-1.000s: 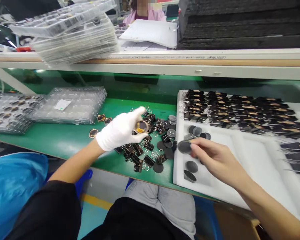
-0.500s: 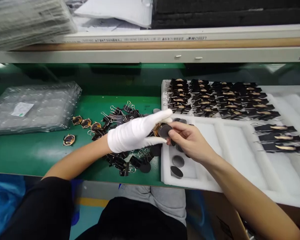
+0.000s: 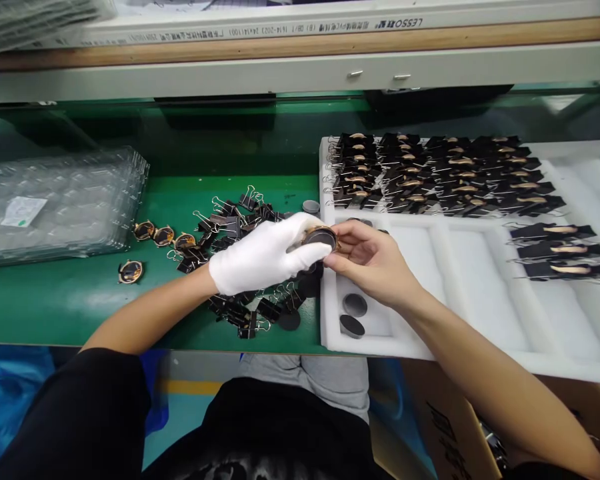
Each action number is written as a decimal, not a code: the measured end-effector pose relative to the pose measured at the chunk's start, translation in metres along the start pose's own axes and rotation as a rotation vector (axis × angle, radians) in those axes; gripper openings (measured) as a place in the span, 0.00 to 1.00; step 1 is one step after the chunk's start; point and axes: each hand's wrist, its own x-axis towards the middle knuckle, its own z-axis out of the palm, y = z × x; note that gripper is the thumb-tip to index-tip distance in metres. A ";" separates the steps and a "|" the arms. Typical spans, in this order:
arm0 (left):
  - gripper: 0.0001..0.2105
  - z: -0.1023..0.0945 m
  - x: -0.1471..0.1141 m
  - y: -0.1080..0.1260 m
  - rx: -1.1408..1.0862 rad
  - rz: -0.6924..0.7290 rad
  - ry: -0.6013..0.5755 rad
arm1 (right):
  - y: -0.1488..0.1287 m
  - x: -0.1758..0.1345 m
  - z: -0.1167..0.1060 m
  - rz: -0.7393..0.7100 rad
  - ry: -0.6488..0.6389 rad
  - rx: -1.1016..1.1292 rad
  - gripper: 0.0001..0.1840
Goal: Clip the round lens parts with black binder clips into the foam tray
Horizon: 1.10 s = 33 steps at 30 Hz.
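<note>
Above the left edge of the foam tray, my white-gloved left hand point(image 3: 265, 257) is closed around a gold-rimmed watch case point(image 3: 321, 237). A dark round disc covers the face of the case that shows. My bare right hand point(image 3: 373, 260) pinches the case's right edge between thumb and fingers. Beneath the gloved hand lies a heap of black binder clips point(image 3: 230, 228). Loose dark discs point(image 3: 355, 305) rest in the tray's near left compartment, below my right hand. Several more gold watch cases point(image 3: 131, 271) lie on the green table to the left.
The white foam tray point(image 3: 460, 260) carries rows of black binder clips clamped on gold watch cases point(image 3: 410, 170). Stacked clear plastic trays point(image 3: 70, 200) stand at the left. A shelf ledge point(image 3: 280, 70) crosses the back. A cardboard box point(image 3: 440, 413) sits below the table edge.
The disc, earlier in my right fingers beside the case, now lies against it. My left fingers have closed from outstretched to around the case. The view has tipped slightly downward.
</note>
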 end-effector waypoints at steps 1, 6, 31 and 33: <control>0.16 0.000 0.000 -0.001 -0.046 -0.031 0.004 | 0.000 0.000 0.000 0.010 -0.008 0.013 0.27; 0.20 0.003 0.002 -0.005 0.086 -0.069 0.110 | 0.001 -0.001 -0.001 0.002 -0.005 0.045 0.28; 0.22 -0.007 -0.006 0.007 0.247 0.015 0.354 | 0.002 -0.001 -0.011 0.042 -0.134 0.128 0.17; 0.22 0.000 -0.007 0.003 0.268 0.087 0.301 | 0.005 -0.001 -0.010 0.007 -0.130 0.171 0.16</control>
